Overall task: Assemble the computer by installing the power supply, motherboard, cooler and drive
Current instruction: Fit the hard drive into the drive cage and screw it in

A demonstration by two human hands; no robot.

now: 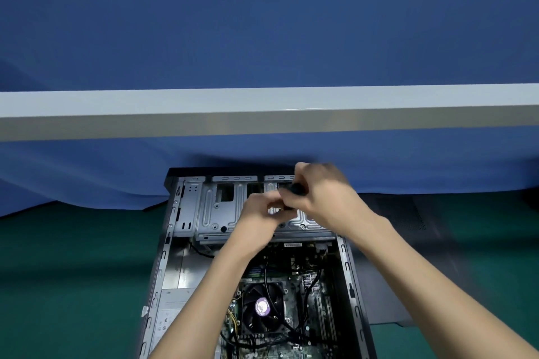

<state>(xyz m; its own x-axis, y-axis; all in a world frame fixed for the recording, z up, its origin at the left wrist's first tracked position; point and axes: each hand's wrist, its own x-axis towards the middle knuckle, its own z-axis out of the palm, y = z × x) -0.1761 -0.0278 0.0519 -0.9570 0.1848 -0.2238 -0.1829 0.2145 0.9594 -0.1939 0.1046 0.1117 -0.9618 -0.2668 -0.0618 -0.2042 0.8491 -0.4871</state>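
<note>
Gripping black handle (296,190), right hand (323,192); fan sticker (261,306) illegible

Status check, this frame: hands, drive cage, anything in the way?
Right hand grips dark-handled tool, left hand pinches its tip end, blurred. Both over drive cage; cooler already seated. Nothing seen blocking the cage.

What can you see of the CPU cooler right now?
The cooler is a square black fan with a round purple-and-white sticker on its hub, lying flat on the motherboard inside the open case. A black cable crosses over it. The left hand and the right hand, which grips a black tool, are off it, at the drive cage beyond.
</note>
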